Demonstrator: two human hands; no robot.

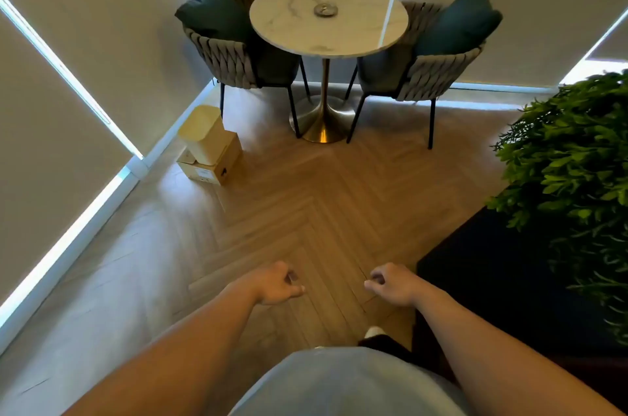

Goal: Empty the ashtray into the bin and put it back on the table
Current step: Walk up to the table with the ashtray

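A small round metal ashtray (325,10) sits near the middle of a round white marble table (360,31) far ahead of me. A cream bin with a closed lid (204,133) stands on the floor left of the table, by the wall. My left hand (277,283) and my right hand (390,283) hang low in front of me over the wooden floor, well short of the table. Both hold nothing, with fingers loosely curled.
Two woven grey chairs with dark green cushions, the left chair (224,51) and the right chair (431,72), flank the table. A cardboard box (217,164) sits beside the bin. A dark planter (492,279) with a leafy green plant (577,170) stands at my right.
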